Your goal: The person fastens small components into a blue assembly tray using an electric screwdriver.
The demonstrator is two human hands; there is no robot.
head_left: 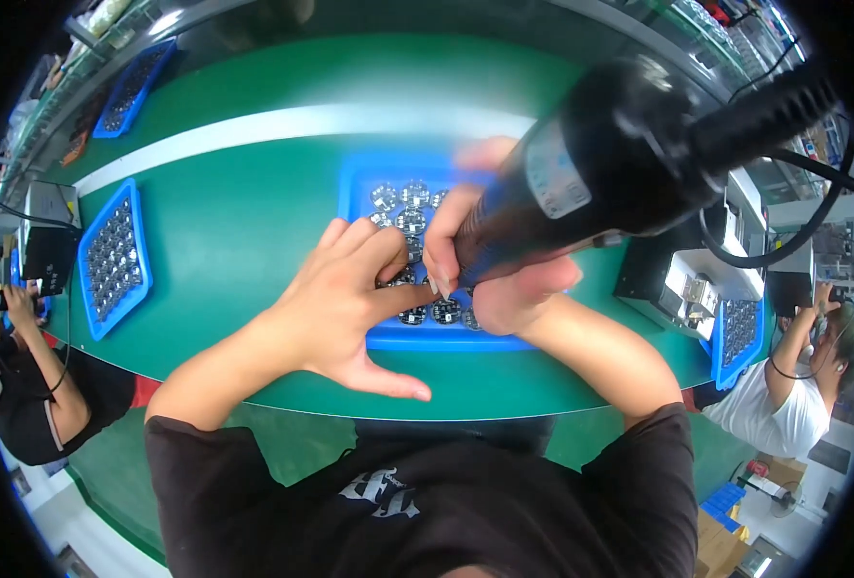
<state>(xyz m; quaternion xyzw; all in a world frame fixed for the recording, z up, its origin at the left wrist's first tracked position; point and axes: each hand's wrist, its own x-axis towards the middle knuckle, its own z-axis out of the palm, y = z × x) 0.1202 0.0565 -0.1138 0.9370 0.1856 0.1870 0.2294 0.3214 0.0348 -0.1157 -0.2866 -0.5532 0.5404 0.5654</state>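
A black electric screwdriver (581, 154) is gripped in my right hand (516, 301), its body tilted up to the right and its lower end pointing down over a blue tray (437, 339). In the tray lie several small round metal-and-black parts (413, 193), some covered by my hands. My left hand (340, 297) reaches in from the left, thumb stretched toward me and index finger extended onto the parts beside the screwdriver's lower end. The other left fingers bend over the tray. The screwdriver's tip is hidden by my right fingers.
Another blue tray of round parts (116, 258) lies to the left, with a third tray (136, 89) farther back. A grey-and-black boxy device (687, 279) stands on the right beside one more blue tray (738, 337). A black cable (817, 226) loops there. Co-workers sit on both sides.
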